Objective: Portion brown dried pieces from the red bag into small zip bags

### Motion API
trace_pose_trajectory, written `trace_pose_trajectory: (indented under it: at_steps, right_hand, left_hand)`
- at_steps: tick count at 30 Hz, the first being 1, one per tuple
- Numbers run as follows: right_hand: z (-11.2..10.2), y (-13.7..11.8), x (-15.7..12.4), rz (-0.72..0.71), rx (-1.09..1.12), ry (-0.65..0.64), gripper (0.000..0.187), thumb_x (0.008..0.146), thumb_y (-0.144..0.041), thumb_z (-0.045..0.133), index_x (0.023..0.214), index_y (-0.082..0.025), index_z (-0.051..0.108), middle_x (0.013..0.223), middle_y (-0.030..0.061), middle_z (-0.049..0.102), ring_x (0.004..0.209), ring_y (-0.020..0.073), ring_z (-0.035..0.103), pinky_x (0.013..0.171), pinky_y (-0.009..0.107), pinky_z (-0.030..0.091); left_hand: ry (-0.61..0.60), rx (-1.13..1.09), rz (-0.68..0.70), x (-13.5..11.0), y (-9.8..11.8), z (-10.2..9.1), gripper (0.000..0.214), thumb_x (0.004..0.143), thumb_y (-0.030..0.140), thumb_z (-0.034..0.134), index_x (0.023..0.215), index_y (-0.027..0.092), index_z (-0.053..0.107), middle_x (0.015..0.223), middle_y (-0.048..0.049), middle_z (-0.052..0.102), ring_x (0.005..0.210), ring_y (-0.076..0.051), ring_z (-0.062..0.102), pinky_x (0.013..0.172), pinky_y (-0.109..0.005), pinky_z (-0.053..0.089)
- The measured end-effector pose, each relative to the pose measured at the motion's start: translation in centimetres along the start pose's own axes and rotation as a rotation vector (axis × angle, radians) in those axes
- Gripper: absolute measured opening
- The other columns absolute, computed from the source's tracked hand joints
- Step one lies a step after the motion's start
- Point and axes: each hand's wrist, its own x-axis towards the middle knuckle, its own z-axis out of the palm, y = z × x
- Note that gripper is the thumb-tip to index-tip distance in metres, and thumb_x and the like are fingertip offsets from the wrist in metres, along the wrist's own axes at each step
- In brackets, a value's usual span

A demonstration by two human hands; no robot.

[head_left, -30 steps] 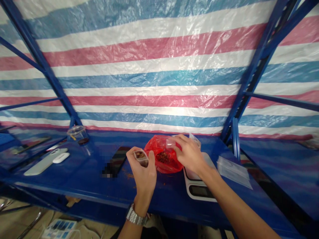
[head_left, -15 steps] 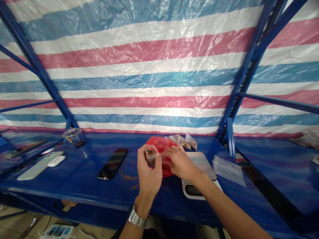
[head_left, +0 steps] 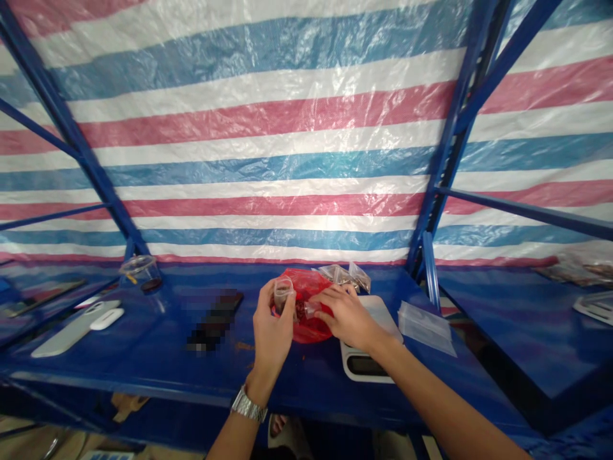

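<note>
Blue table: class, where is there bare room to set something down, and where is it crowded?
Bare: between the white earbud case and the black phone; behind the phone, right of the clear cup. Crowded: the hands, red plastic bag, digital scale and filled zip bags bunch together.

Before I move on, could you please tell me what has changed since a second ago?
The left hand, holding a small clear bag, has moved right, nearer the middle of the red plastic bag. The right hand has brought its clear plastic piece from the far side of that bag nearer the left hand. Neither hand visibly let go. The digital scale, smartphone and plastic cup stayed put.
</note>
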Motion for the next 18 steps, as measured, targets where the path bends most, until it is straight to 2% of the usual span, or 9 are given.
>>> trace_pose_trajectory:
  at_steps: [5, 9, 14, 18]
  right_hand:
    - [-0.7, 0.1, -1.0, 0.025, -0.015, 0.068, 0.02, 0.101, -0.027, 0.06, 0.118, -0.027, 0.07, 0.12, 0.0051, 0.075, 0.114, 0.0253, 0.062, 0.099, 0.044, 0.034]
    - [-1.0, 0.1, -1.5, 0.033, -0.007, 0.094, 0.02, 0.1, -0.025, 0.061, 0.118, -0.028, 0.07, 0.119, 0.0045, 0.075, 0.112, 0.0252, 0.063, 0.099, 0.044, 0.034]
    - [-1.0, 0.4, -0.7, 0.07, -0.021, 0.128, 0.021, 0.099, -0.022, 0.061, 0.117, -0.026, 0.07, 0.119, 0.006, 0.074, 0.113, 0.0261, 0.062, 0.096, 0.043, 0.035]
    - [-0.8, 0.3, -0.2, 0.065, -0.02, 0.114, 0.021, 0.097, -0.019, 0.062, 0.116, -0.024, 0.07, 0.117, 0.0064, 0.075, 0.113, 0.0261, 0.062, 0.096, 0.043, 0.036]
  left_hand:
    - [-0.049, 0.025, -0.01, 1.0, -0.2, 0.8, 0.037, 0.093, 0.038, 0.062, 0.126, 0.02, 0.063, 0.119, -0.0081, 0.073, 0.107, -0.02, 0.07, 0.099, -0.033, 0.052]
    - [-0.08, 0.038, 0.01, 1.6, 0.7, 1.9, 0.036, 0.094, 0.038, 0.061, 0.125, 0.02, 0.063, 0.117, -0.0075, 0.074, 0.105, -0.019, 0.07, 0.098, -0.033, 0.052]
    - [-0.13, 0.097, 0.043, 2.2, 2.6, 3.5, 0.039, 0.092, 0.036, 0.063, 0.128, 0.02, 0.059, 0.122, -0.0088, 0.072, 0.11, -0.02, 0.069, 0.101, -0.034, 0.051]
    - [-0.107, 0.076, 0.039, 1.8, 2.8, 3.6, 0.035, 0.094, 0.034, 0.059, 0.126, 0.02, 0.06, 0.118, -0.0082, 0.073, 0.107, -0.02, 0.07, 0.1, -0.034, 0.052]
